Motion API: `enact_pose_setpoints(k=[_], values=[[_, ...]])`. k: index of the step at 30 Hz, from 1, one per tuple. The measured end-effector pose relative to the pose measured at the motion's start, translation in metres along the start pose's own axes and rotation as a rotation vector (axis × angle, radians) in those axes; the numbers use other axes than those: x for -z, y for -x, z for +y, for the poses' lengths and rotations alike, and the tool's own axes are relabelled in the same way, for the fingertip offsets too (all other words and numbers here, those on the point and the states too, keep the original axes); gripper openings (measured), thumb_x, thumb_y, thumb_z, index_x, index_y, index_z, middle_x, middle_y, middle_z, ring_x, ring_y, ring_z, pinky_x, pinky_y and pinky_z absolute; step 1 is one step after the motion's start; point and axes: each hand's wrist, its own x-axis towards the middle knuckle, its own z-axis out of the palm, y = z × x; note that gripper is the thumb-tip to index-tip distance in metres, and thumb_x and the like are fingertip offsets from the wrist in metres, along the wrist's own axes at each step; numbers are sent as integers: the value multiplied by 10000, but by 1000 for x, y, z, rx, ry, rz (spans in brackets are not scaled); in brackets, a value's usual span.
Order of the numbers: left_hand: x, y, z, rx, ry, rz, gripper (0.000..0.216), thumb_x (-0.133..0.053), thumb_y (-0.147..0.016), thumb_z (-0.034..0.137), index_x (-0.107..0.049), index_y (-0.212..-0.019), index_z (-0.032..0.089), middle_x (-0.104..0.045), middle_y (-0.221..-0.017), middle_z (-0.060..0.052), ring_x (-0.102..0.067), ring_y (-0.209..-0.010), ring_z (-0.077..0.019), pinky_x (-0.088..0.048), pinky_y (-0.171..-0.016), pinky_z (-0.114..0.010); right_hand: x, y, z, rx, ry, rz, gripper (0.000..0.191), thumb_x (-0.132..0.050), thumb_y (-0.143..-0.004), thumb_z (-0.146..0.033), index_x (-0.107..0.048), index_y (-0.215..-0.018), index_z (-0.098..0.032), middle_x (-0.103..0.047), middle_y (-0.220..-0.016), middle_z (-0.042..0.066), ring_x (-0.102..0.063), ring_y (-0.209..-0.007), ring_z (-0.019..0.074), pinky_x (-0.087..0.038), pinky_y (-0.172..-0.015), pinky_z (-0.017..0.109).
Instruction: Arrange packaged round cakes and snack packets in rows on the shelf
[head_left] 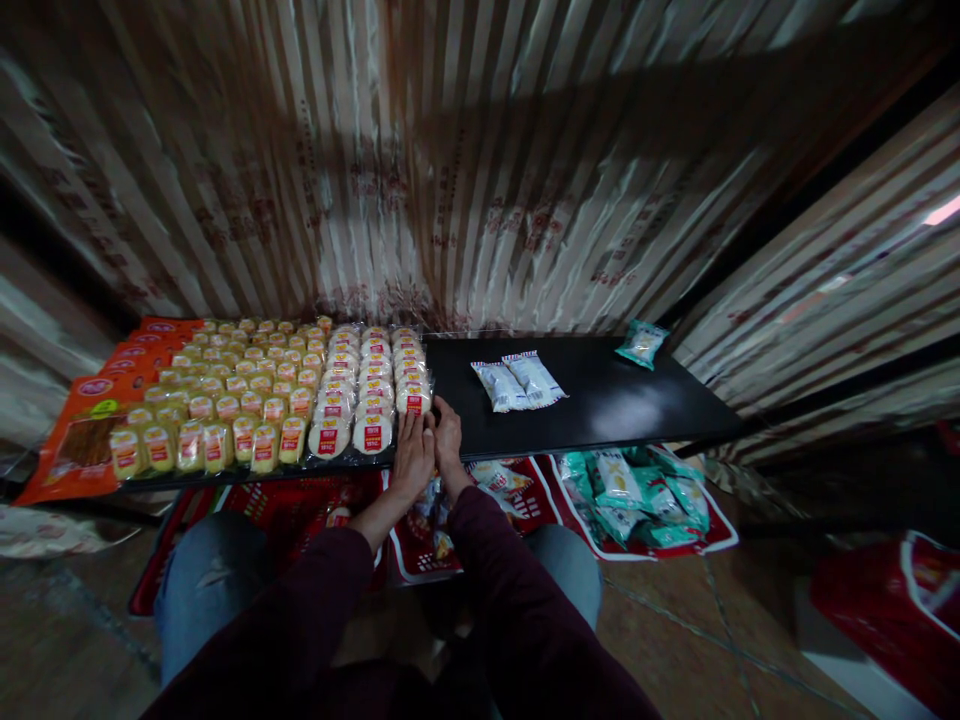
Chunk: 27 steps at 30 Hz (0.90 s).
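On the black shelf board, rows of round white wrapped cakes stand packed one behind another. My left hand lies at the front of the rightmost row, its fingers stretched forward and touching the front wrappers. Close against it, my right hand is at the right side of that same row, with fingers apart and partly bent. The hands cover the front end of this row, so what lies under them is hidden. Right of them, two white-and-blue packets lie flat, side by side.
Small yellow wrapped cakes and orange bags fill the board's left part. A teal packet lies at its far right. Below stand red baskets, one holding teal packets. Striped sheeting hangs behind.
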Motion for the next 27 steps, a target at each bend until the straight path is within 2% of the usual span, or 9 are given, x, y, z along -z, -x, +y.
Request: enact_pose_setpoints(k=[3, 9, 13, 18, 23, 27], values=[[2, 2, 0, -4, -6, 13, 522, -260, -932, 303, -473, -1329, 39, -352, -1487, -161, -169, -1432, -241, -163, -1185, -440, 1, 4, 1, 6, -10, 18, 437, -498, -791, -188, -590, -1204, -78, -632, -1190, 157, -556, -1082, 233, -413, -975, 372], [1, 12, -1, -5, 26, 45, 462, -285, -922, 284, -541, -1267, 113, -440, -1439, -125, -235, -1417, -238, -210, -1169, -474, 6, 22, -1, 30, -41, 36, 394, -467, -816, -206, -609, -1166, -95, -646, -1152, 148, -557, -1063, 227, -411, -967, 377], [4, 29, -4, 29, 56, 40, 465, -268, -924, 284, -541, -1250, 96, -489, -1393, -143, -332, -1373, -223, -267, -1149, -439, 7, 40, -5, 48, -67, 16, 375, -442, -824, -199, -621, -1135, -90, -646, -1138, 147, -556, -1049, 217, -408, -968, 361], [20, 60, -11, 37, 107, 29, 460, -269, -924, 287, -518, -1261, 99, -558, -1314, -149, -483, -1250, -199, -360, -1086, -393, 6, 70, -14, 92, -150, -39, 349, -410, -827, -161, -646, -1077, -99, -655, -1087, 139, -574, -1003, 205, -430, -940, 342], [37, 100, -32, 40, 147, 67, 428, -284, -920, 276, -549, -1210, 109, -613, -1225, -147, -558, -1148, -193, -414, -1021, -358, -5, 113, -19, 148, -217, -190, 331, -410, -808, -111, -676, -996, -165, -674, -982, 81, -600, -937, 176, -461, -878, 296], [46, 123, -66, 145, 105, 110, 350, -324, -896, 237, -614, -1077, 164, -666, -1108, -97, -604, -1052, -175, -447, -966, -316, -27, 145, -20, 126, -153, -318, 366, -416, -772, -70, -684, -986, -198, -680, -959, 63, -607, -913, 176, -467, -877, 305]])
